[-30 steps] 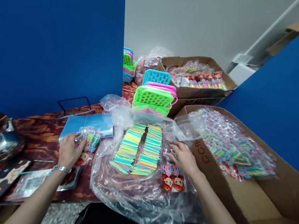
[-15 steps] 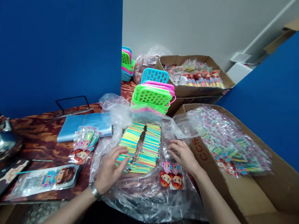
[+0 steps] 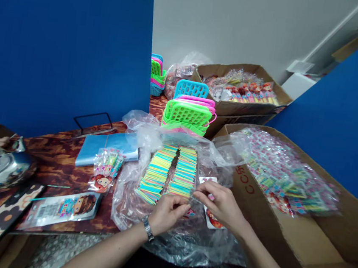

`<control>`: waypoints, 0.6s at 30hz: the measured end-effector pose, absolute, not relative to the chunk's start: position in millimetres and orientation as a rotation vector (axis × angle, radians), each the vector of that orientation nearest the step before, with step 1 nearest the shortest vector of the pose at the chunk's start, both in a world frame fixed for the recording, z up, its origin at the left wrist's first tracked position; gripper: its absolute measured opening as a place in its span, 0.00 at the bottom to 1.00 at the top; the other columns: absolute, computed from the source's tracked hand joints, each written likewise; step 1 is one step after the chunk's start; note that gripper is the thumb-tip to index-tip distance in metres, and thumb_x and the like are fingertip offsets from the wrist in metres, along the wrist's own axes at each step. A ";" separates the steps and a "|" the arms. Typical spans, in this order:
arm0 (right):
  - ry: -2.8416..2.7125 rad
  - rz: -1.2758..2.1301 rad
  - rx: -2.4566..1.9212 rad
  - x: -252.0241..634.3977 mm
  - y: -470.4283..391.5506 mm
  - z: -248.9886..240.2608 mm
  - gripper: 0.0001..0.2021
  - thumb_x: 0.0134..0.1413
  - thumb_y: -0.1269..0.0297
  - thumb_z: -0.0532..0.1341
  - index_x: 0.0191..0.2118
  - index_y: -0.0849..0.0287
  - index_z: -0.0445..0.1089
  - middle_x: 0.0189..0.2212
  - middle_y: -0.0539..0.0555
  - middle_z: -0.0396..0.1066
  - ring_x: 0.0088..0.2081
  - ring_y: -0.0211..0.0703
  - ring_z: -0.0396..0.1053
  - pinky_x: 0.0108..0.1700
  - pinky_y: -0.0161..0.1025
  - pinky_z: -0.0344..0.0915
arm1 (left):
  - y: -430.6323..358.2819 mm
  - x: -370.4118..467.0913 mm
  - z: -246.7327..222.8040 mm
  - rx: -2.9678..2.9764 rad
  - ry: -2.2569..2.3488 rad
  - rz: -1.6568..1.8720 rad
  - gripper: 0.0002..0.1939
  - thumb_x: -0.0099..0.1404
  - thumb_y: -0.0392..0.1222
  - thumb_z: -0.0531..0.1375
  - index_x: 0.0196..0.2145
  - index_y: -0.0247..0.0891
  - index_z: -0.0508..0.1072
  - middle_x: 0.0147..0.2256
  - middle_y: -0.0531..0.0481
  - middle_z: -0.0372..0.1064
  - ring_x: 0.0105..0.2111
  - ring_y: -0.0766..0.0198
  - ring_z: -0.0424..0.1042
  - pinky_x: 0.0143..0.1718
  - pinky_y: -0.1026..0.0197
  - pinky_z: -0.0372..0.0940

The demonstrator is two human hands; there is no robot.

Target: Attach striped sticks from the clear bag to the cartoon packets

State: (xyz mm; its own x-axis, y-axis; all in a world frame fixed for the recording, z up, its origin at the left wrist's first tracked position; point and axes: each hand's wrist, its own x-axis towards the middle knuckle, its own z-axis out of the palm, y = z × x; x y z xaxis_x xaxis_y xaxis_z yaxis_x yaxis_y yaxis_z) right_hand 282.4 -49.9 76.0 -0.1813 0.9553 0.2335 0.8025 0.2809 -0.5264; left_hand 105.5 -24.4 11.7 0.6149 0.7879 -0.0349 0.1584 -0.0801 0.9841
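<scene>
My left hand [image 3: 169, 214], with a metal watch band at the wrist, is closed low in front of the sticks. A pink and red part of a small printed bag [image 3: 190, 213] shows at its fingertips. My right hand [image 3: 218, 203] pinches close by, seemingly at the clear upper edge of this bag; my fingers partly hide it. Under my right hand lies a white printed piece with a red-haired cartoon figure [image 3: 213, 221], partly covered. Two rows of thin coloured sticks, a left row [image 3: 158, 172] and a right row [image 3: 184, 173], lie on clear plastic sheeting [image 3: 126, 205].
Stacked plastic baskets [image 3: 189, 113] stand behind the sticks. An open carton [image 3: 296, 236] with filled packets [image 3: 286, 175] is at right, another carton [image 3: 242, 108] behind. At left are blue film [image 3: 101, 147], packets [image 3: 106, 171], a flowered case [image 3: 4, 218], a kettle [image 3: 0, 170] and another person's hand [image 3: 2, 141].
My left hand has moved right, off the left row of sticks, and closed. My right hand has come in towards it, pinching. The two printed pieces no longer lie side by side.
</scene>
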 end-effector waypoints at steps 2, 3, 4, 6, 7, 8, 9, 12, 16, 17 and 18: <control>-2.055 0.363 -1.546 276.0 -52.6 72.8 0.11 0.56 0.59 0.55 0.26 0.58 0.66 0.23 0.50 0.69 0.26 0.36 0.66 0.29 0.32 0.61 | -26.1 98.3 8.6 1.553 0.810 0.591 0.13 0.58 0.45 0.58 0.22 0.34 0.74 0.21 0.51 0.72 0.21 0.66 0.68 0.24 0.65 0.62; -2.071 0.380 -1.520 273.9 -53.5 71.5 0.11 0.57 0.60 0.54 0.27 0.58 0.66 0.23 0.50 0.69 0.27 0.36 0.67 0.29 0.32 0.61 | -26.9 94.4 6.9 1.532 0.825 0.588 0.13 0.57 0.46 0.59 0.21 0.34 0.73 0.20 0.52 0.71 0.20 0.67 0.66 0.23 0.66 0.60; -2.085 0.425 -1.490 272.5 -53.7 70.3 0.11 0.57 0.61 0.54 0.28 0.58 0.66 0.24 0.51 0.69 0.28 0.36 0.67 0.30 0.32 0.62 | -27.6 90.6 5.0 1.505 0.849 0.598 0.13 0.55 0.46 0.61 0.20 0.34 0.72 0.18 0.52 0.70 0.19 0.68 0.65 0.21 0.67 0.59; -2.088 0.583 -1.431 271.9 -50.8 66.9 0.09 0.59 0.62 0.52 0.32 0.58 0.67 0.28 0.51 0.71 0.31 0.36 0.68 0.33 0.32 0.63 | -29.1 83.9 1.8 1.430 0.920 0.639 0.13 0.51 0.46 0.64 0.19 0.34 0.69 0.17 0.54 0.67 0.17 0.70 0.61 0.19 0.68 0.56; -2.073 0.661 -1.412 272.8 -47.3 63.6 0.09 0.60 0.63 0.51 0.36 0.58 0.67 0.30 0.51 0.71 0.33 0.36 0.69 0.34 0.32 0.64 | -29.9 81.0 0.6 1.389 0.950 0.662 0.14 0.49 0.46 0.65 0.18 0.34 0.67 0.16 0.55 0.65 0.17 0.71 0.60 0.19 0.68 0.55; -2.049 0.703 -1.417 274.2 -42.5 58.9 0.10 0.61 0.63 0.49 0.40 0.58 0.66 0.33 0.52 0.72 0.35 0.36 0.69 0.36 0.32 0.65 | -30.7 78.4 0.0 1.352 0.968 0.679 0.15 0.48 0.46 0.66 0.18 0.34 0.65 0.16 0.56 0.64 0.17 0.72 0.59 0.19 0.69 0.54; -2.031 0.689 -1.454 276.0 -36.5 52.7 0.11 0.61 0.63 0.49 0.43 0.58 0.65 0.35 0.53 0.72 0.37 0.37 0.69 0.37 0.33 0.65 | -31.5 76.0 0.0 1.321 0.975 0.688 0.16 0.48 0.46 0.66 0.18 0.35 0.64 0.16 0.56 0.63 0.17 0.72 0.59 0.20 0.69 0.54; -2.120 0.349 -1.727 279.6 -16.0 28.5 0.13 0.58 0.64 0.52 0.48 0.61 0.63 0.40 0.58 0.71 0.42 0.45 0.67 0.43 0.41 0.65 | -33.4 69.5 2.5 1.270 0.959 0.683 0.17 0.48 0.46 0.65 0.19 0.35 0.62 0.18 0.56 0.62 0.18 0.72 0.58 0.21 0.69 0.54; -2.486 -0.074 -1.977 274.3 1.0 3.9 0.15 0.53 0.65 0.57 0.48 0.62 0.64 0.40 0.61 0.69 0.42 0.52 0.65 0.39 0.43 0.64 | -34.4 61.7 2.5 1.245 0.947 0.682 0.16 0.50 0.46 0.65 0.20 0.35 0.62 0.19 0.56 0.61 0.19 0.72 0.58 0.22 0.68 0.54; -2.534 -0.114 -1.989 271.8 2.6 1.1 0.15 0.53 0.66 0.57 0.47 0.62 0.65 0.39 0.61 0.69 0.41 0.52 0.64 0.38 0.43 0.63 | -34.6 60.0 0.8 1.235 0.947 0.683 0.16 0.51 0.46 0.65 0.20 0.35 0.62 0.19 0.56 0.61 0.20 0.72 0.58 0.22 0.68 0.53; -2.560 -0.135 -1.992 269.6 3.5 -0.6 0.13 0.54 0.68 0.57 0.46 0.62 0.65 0.38 0.61 0.68 0.41 0.52 0.64 0.37 0.43 0.62 | -35.0 58.6 -1.5 1.225 0.947 0.681 0.16 0.51 0.46 0.64 0.20 0.35 0.62 0.19 0.56 0.61 0.20 0.72 0.57 0.22 0.68 0.53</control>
